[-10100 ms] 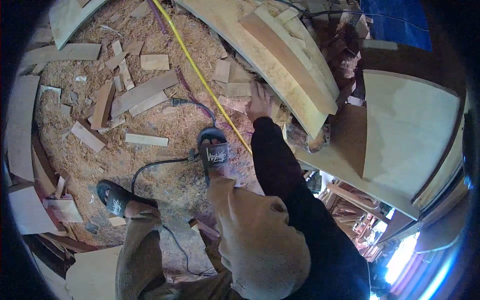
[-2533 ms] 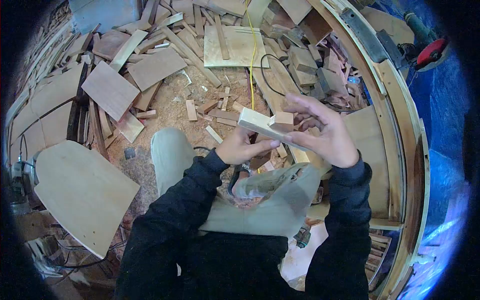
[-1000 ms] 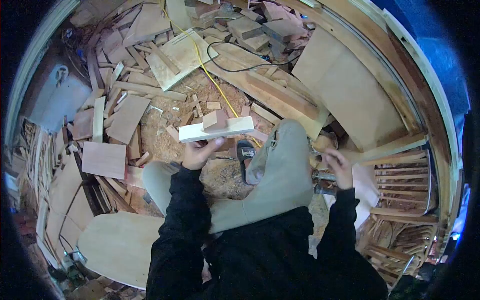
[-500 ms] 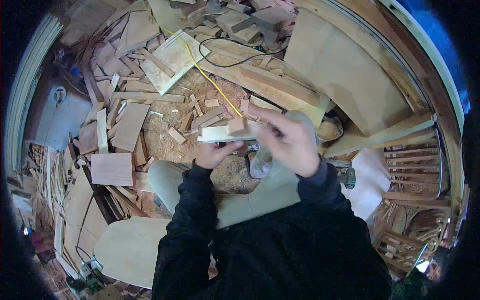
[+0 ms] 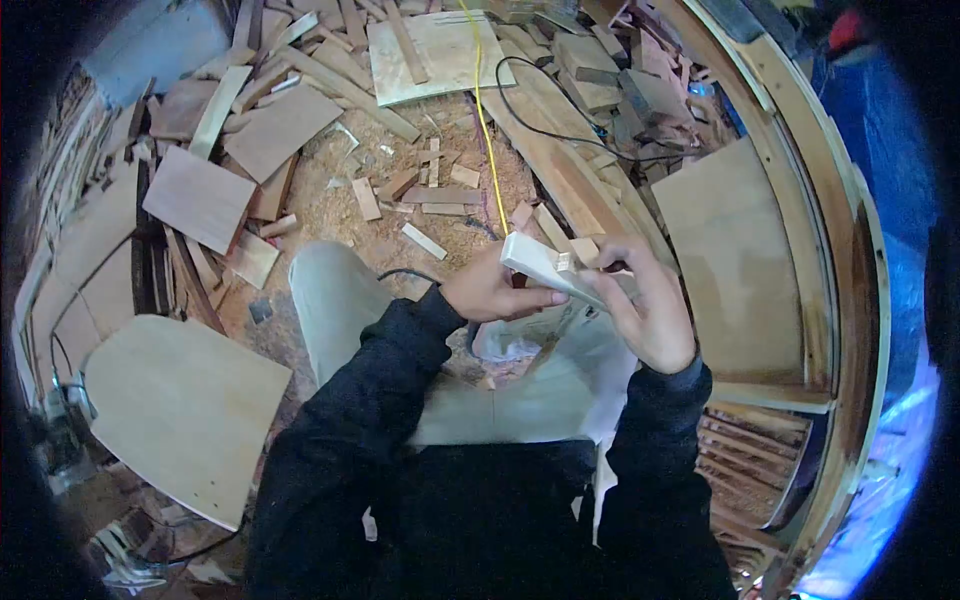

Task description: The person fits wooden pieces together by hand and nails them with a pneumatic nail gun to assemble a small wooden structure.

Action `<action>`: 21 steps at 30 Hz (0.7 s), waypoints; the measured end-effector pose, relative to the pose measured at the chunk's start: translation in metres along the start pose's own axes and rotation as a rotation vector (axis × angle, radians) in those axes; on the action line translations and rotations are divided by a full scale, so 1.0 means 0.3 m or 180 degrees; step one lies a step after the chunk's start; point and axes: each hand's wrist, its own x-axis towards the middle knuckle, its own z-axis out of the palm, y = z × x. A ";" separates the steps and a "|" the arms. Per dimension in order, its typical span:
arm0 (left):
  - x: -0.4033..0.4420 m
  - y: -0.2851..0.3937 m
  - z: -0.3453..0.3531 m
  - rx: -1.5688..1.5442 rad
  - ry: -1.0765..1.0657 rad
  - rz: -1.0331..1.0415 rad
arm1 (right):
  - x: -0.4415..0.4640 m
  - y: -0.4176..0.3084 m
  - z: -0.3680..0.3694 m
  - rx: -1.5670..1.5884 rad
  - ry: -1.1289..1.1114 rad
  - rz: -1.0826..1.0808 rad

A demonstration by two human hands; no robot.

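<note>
Here, above the lap, a pale wooden strip (image 5: 533,260) is held tilted, with a small wooden block (image 5: 584,250) set against it. The strip is pinched in the nearly closed left hand (image 5: 485,288); its other end and the block are enclosed by the half-curled right hand (image 5: 650,315). Should the fingers be loosened unevenly, the block could be slid askew or dropped. Beyond, the sawdust-strewn floor (image 5: 335,215) is crossed by a yellow cord (image 5: 485,125).

Left hand (image 5: 492,288) — thumb extended toward the right; right hand (image 5: 650,305) — fingers curled, both forearms angled inward.
</note>
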 end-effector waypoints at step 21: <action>0.018 0.030 0.008 -0.0683 -0.0441 -0.0640 | 0.025 -0.001 -0.039 -0.0045 0.0131 -0.0020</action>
